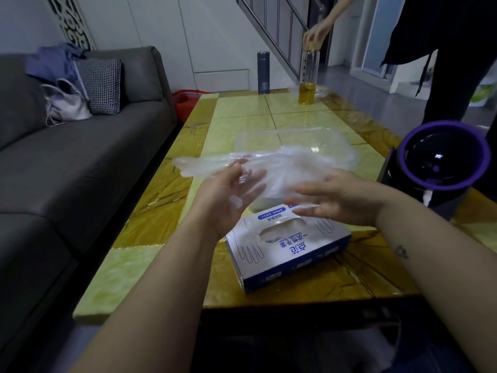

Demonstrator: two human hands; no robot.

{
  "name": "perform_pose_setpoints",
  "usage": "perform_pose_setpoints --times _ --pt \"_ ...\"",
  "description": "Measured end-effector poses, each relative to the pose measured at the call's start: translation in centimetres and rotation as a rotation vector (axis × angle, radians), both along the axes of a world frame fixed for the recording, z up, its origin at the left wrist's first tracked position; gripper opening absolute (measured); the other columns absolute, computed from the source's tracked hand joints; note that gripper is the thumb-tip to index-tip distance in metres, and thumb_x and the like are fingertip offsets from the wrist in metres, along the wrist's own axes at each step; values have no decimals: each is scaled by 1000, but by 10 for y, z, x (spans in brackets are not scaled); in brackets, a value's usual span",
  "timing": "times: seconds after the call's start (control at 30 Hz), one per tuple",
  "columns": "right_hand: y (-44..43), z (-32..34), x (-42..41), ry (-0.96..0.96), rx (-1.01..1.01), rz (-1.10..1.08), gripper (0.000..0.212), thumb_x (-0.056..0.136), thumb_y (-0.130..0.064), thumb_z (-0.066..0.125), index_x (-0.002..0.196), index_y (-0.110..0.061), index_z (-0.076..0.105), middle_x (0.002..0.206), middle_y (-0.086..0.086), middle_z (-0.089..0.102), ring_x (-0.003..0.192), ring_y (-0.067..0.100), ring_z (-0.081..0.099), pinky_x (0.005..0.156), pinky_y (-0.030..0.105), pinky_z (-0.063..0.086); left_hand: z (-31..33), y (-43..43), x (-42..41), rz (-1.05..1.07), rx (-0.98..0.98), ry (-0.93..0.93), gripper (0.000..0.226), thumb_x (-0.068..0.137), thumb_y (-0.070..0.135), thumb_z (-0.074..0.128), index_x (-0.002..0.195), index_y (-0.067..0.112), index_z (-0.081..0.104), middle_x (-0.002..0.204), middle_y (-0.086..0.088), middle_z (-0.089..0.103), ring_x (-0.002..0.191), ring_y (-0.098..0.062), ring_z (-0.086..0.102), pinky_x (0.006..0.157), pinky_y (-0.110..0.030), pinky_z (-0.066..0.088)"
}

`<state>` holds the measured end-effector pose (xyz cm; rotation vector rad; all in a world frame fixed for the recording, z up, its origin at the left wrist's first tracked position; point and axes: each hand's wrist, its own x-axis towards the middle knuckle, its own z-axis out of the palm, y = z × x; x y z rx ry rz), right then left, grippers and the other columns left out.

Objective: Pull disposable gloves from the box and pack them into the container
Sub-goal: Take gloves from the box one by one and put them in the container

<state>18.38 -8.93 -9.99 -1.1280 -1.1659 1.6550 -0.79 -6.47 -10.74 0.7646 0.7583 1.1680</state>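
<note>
gloves [271,164] (clear) between hands [228,196], above box [291,253]

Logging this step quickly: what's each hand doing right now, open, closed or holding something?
Left hand: palm up under the thin clear plastic glove; a grip cannot be told.
Right hand: open, fingers straight.

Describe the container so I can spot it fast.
Start at the yellow-green tiled table. Just beyond the blue-and-white glove box sits a shallow rectangular container, partly behind the held gloves. It alone is low, wide and see-through.
</note>
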Motion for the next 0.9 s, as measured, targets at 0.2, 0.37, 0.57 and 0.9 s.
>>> perform_pose_setpoints --times 0.2,0.37,0.57,0.9 --pt "6 -3 18 215 -137 140 119 45 -58 86 145 -28 28 124 23 60 113 34 61 84 42 56 12 -7 -13 -155 2 -193 32 98 6 33 97 7 65 119 -22 64 103 -32 67 72 -41 59" --pt "7 3 1 314 61 4 101 40 -49 92 131 -24 55 137 9 54 114 21 61 89 37 55 15 -8 -21 -273 37 -192 47 95 3 29 135 19 48 132 -16 57 107 -35 64 77 -44 58" --pt "15 11 -4 412 196 -357 72 67 -34 70 134 -33 44 109 5 67 94 21 64 74 29 57 17 1 -13 -72 50 -293 54 94 -3 24 138 21 44 130 -11 60 105 -40 64 71 -47 58" --pt "57 46 12 -236 383 -279 56 83 1 63 132 -24 53 137 -6 51 99 16 64 85 28 55 35 48 10 -56 -2 -236 43 93 -4 26 123 16 50 125 -17 58 93 -31 68 70 -40 59"
